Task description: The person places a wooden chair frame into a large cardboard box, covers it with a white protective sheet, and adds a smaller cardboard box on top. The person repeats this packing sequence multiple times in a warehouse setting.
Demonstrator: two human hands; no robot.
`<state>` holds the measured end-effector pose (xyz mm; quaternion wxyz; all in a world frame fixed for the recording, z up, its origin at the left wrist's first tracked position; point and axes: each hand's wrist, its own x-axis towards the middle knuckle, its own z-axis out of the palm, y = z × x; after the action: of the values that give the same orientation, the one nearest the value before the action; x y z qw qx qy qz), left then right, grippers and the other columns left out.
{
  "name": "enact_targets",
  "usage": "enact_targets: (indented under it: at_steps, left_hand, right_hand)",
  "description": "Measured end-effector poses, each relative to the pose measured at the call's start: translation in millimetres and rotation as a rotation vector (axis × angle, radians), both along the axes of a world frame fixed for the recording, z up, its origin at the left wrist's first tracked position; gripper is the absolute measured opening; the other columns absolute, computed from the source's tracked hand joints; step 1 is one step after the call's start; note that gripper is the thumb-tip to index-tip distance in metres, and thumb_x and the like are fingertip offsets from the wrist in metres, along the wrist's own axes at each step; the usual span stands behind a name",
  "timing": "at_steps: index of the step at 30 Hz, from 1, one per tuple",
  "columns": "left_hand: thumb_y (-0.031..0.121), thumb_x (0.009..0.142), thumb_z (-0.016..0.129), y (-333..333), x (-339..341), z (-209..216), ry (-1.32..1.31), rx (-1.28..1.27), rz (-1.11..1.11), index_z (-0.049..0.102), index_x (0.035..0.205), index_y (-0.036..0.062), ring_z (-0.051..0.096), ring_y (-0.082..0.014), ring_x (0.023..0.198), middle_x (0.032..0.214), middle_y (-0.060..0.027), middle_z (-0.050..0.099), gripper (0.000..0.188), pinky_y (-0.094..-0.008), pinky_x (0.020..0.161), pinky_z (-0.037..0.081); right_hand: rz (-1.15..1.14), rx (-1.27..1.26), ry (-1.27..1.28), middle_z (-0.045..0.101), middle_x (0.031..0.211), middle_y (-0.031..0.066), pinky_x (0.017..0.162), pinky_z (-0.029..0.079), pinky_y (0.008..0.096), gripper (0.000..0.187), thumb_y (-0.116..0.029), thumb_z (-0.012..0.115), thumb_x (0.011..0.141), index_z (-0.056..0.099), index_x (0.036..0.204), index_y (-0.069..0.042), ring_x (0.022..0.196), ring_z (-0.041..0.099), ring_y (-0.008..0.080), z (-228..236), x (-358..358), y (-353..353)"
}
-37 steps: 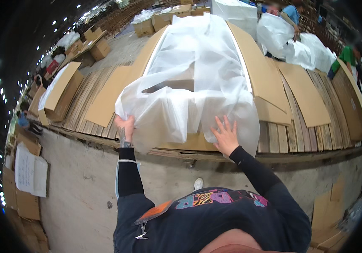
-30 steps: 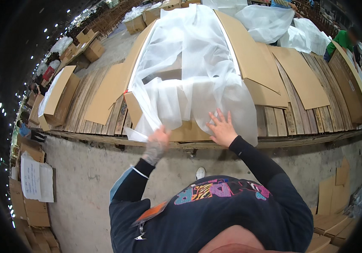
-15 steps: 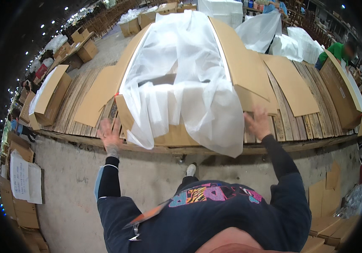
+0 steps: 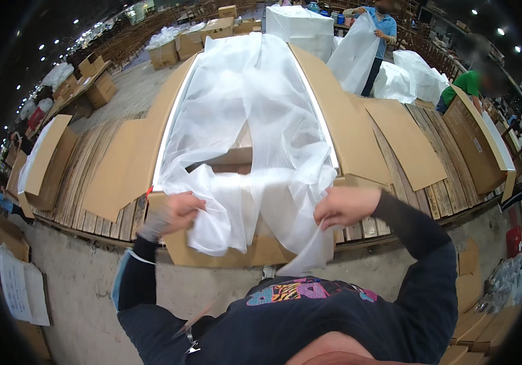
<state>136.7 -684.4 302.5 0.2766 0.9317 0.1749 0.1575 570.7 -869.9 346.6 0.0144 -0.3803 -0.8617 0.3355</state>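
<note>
A large open cardboard box point(image 4: 230, 258) stands before me on the slatted wooden platform, its flaps folded outward. Translucent white foam sheeting point(image 4: 248, 91) drapes over its opening and hangs down the near side. My left hand point(image 4: 180, 210) is closed on the sheeting at the near left corner. At the near right corner, my right hand point(image 4: 347, 207) pinches another fold of the same sheeting. Between the two hands, a gap in the sheeting shows brown surfaces inside the box. White edging point(image 4: 317, 103) lines the box's sides. What lies under the sheeting is mostly hidden.
The wooden platform point(image 4: 81, 173) extends to both sides, with another open carton point(image 4: 470, 131) at right and one point(image 4: 54, 164) at left. A person in blue point(image 4: 385, 27) holds white sheeting beyond the box; a person in green point(image 4: 466, 85) bends at right. Flattened cardboard point(image 4: 469, 277) lies lower right.
Both hands have gone from open beside the box to gripping the sheeting. Its near edge is drawn up and inward, and the gap into the box is wider. My view has shifted closer.
</note>
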Motion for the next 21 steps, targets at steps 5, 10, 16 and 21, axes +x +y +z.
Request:
enact_targets:
  at_steps: [5,10,16,21]
  left_hand:
    - [0.003,0.087,0.060,156,-13,88,-0.439,-0.900,-0.125,0.062,0.119,0.0044,0.068,-0.0195,0.099,0.111,-0.0075,0.068,0.033,-0.0344,0.084,0.055]
    - [0.016,0.083,0.060,366,74,-2,-0.036,-0.235,0.733,0.072,0.101,0.0037,0.072,-0.0291,0.090,0.097,-0.0125,0.074,0.025,-0.0409,0.078,0.057]
    - [0.017,0.092,0.058,417,105,-154,-0.252,0.184,0.592,0.073,0.088,0.0046,0.071,-0.0254,0.089,0.090,-0.0097,0.074,0.021,-0.0390,0.077,0.057]
    - [0.015,0.090,0.054,377,38,-94,0.017,0.362,0.676,0.066,0.103,0.0011,0.067,-0.0302,0.072,0.081,-0.0147,0.068,0.022,-0.0454,0.064,0.053]
  right_hand:
    - [-0.487,-0.341,0.489,0.067,0.102,-0.0029,0.083,0.051,0.0262,0.022,-0.018,0.062,0.100,0.067,0.117,-0.005,0.088,0.061,0.0063,78,63,145]
    - [-1.387,0.013,0.450,0.069,0.109,0.0130,0.085,0.056,0.0378,0.032,-0.024,0.062,0.095,0.066,0.117,-0.001,0.097,0.067,0.0243,-14,112,276]
    - [-1.362,0.395,-0.363,0.065,0.119,0.0277,0.097,0.049,0.0474,0.049,-0.023,0.061,0.088,0.057,0.130,0.003,0.112,0.063,0.0421,-73,144,316]
    - [-1.041,0.894,0.481,0.030,0.156,0.0281,0.111,0.036,0.0475,0.081,-0.044,0.063,0.090,0.032,0.152,-0.003,0.144,0.030,0.0408,-23,109,261]
